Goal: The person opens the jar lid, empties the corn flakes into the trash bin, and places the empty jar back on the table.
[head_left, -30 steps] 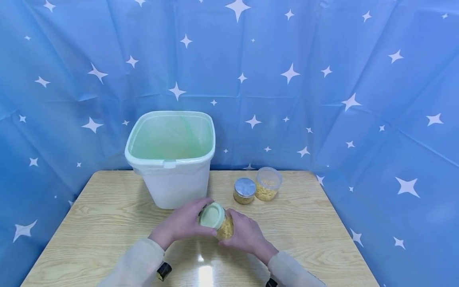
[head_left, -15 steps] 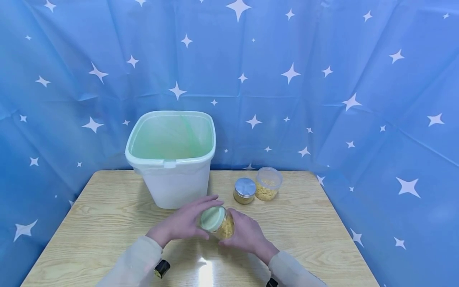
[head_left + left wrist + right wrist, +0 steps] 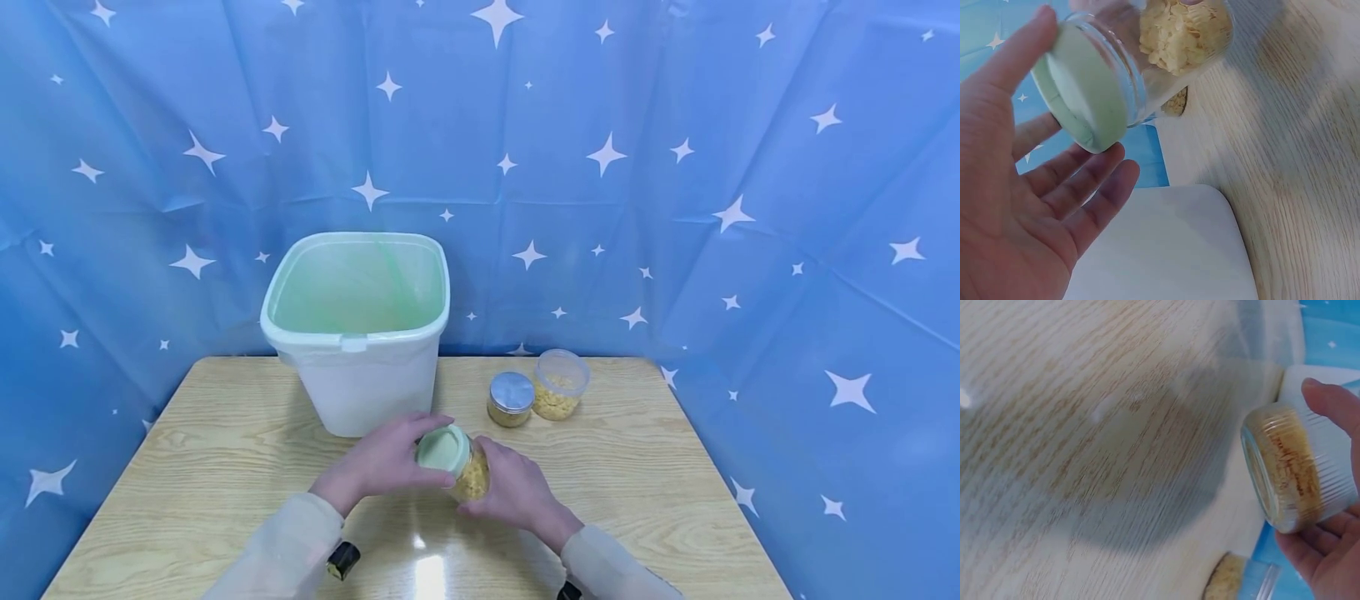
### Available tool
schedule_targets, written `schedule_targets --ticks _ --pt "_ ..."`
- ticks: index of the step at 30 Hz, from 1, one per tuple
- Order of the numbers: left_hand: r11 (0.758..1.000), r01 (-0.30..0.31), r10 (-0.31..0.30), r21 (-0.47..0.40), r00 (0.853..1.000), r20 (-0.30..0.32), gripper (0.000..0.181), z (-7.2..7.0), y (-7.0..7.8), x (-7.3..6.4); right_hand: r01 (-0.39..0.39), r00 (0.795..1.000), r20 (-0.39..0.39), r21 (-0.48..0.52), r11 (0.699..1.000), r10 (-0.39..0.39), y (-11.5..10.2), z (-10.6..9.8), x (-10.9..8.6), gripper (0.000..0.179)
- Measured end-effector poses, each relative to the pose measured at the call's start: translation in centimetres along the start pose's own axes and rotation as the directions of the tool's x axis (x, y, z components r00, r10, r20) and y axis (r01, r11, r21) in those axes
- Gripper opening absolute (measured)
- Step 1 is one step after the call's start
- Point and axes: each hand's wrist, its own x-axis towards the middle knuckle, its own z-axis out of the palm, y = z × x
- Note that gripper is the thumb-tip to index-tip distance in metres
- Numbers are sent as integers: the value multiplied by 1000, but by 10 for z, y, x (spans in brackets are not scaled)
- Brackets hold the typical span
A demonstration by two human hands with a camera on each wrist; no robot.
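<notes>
Tilted above the table, a clear glass jar of yellowish flakes points its pale green lid toward the left. My right hand grips the jar's body; its ribbed side and base show in the right wrist view. My left hand holds the lid by its rim, thumb on one side and fingers on the other. The left wrist view shows the green lid seated on the jar's mouth, with fingertips at its edge. Part of the jar is hidden behind my right fingers.
A large white bin with an open top stands behind my left hand. At the back right, a small silver-lidded jar sits beside a clear plastic tub of flakes. A starry blue curtain hangs behind the wooden table.
Half a second ago my left fingers were spread and loosened around the lid; now they have closed back onto its rim. My right hand and the jar have stayed nearly in place.
</notes>
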Motion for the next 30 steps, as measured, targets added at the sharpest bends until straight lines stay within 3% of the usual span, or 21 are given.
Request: schedule_targets --ticks 8,15,25,30 --pt "999 25 -23 36 998 -54 87 -3 1 -2 -9 1000 -1 2 1000 9 0 0 -2 79" --pt "997 41 -48 -71 994 -96 80 -12 -2 -9 -28 1000 -6 -3 1000 28 4 0 -3 82" --pt "974 42 -52 -220 998 -37 75 -18 -23 -23 -89 996 -10 0 996 89 16 -5 -6 87" --pt "984 64 -67 -168 998 -15 77 -17 -37 -35 -112 994 -9 5 994 113 21 -9 -8 82"
